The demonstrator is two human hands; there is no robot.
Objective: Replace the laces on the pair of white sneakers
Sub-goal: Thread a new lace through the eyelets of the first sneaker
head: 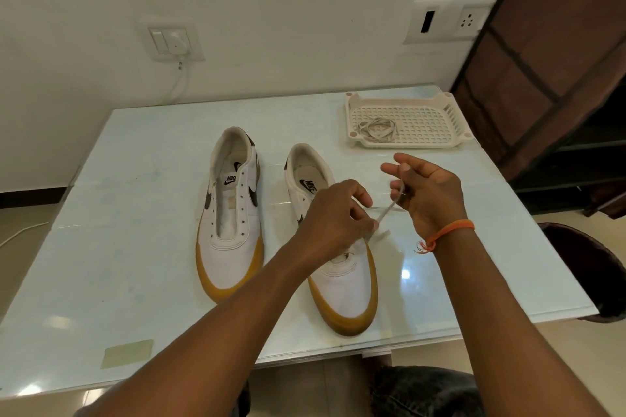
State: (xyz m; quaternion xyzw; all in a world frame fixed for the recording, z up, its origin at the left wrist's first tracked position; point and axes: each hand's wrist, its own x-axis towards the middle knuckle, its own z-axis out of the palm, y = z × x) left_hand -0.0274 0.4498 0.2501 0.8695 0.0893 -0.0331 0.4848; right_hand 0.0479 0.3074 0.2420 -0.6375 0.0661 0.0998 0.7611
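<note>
Two white gum-soled sneakers side by side on the glass tabletop [135,281], toes toward the wearer. Left sneaker [230,213] unlaced. Left hand [333,213] over the right sneaker [345,284], fingers pinching a white lace [386,211]. Right hand [426,193] just beside, fingers curled round the same lace. Another lace [376,129] coiled in the white plastic tray [423,118] beyond.

Both white sneakers, the left sneaker [230,213] and the right sneaker [338,264], have gum-yellow soles and dark brown swooshes, standing on a pale glossy surface [135,281] near a cream grid-patterned tray [406,120], beside an orange wrist thread [447,230].
</note>
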